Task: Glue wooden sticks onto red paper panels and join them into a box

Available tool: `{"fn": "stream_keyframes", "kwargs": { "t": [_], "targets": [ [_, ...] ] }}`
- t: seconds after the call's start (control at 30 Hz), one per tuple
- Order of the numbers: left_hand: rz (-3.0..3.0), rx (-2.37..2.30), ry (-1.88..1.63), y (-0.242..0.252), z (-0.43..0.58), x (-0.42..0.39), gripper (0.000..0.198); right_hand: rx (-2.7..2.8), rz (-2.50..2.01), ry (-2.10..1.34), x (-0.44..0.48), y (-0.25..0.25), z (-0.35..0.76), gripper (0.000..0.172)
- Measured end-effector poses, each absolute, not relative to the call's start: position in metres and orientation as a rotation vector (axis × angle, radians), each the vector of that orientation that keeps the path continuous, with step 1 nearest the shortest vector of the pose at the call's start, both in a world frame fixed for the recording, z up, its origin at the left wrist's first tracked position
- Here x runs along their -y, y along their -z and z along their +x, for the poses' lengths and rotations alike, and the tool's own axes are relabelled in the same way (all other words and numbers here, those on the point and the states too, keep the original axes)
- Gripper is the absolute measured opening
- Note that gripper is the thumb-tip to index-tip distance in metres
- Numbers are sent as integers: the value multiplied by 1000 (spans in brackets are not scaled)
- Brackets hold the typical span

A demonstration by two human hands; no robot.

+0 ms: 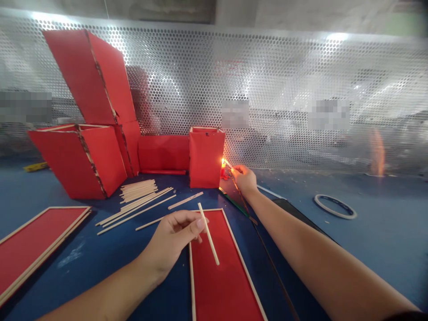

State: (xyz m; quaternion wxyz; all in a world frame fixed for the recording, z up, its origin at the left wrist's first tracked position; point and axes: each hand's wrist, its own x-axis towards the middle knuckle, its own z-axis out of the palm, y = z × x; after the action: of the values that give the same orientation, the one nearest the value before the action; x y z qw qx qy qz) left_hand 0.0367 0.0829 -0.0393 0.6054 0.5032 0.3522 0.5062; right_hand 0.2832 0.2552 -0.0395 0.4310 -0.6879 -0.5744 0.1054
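One stick (209,236) is pinched in the left hand (182,232), thumb against fingers, over the panel (229,276), while the right hand (245,179) has a thin piece (228,164) (can't tell what exactly) nipped in its fingertips, tip at a flame (223,160). That flame's right beside the box (207,158), so imo one wobble of the right hand could scorch it. Left pinch looks light too, so a knock could drop the stick.

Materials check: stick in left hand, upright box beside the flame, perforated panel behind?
Stick in the left hand: likely bare wood; pale, matte, no visible coating.
Upright box: probably card or thin board; flat, matte red faces, with pale, wood-like edging at the top.
Perforated panel: looks like metal; grey, bright reflections, round holes. Plastic can't be ruled out.
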Motion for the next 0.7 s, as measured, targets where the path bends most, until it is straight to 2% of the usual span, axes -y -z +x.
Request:
{"fn": "stream_keyframes", "kwargs": {
  "t": [0.7],
  "targets": [
    [1169,-841,-1184,38,38,-83,38,1432,-1697,-279,-255,40,283,27]
  ]
}}
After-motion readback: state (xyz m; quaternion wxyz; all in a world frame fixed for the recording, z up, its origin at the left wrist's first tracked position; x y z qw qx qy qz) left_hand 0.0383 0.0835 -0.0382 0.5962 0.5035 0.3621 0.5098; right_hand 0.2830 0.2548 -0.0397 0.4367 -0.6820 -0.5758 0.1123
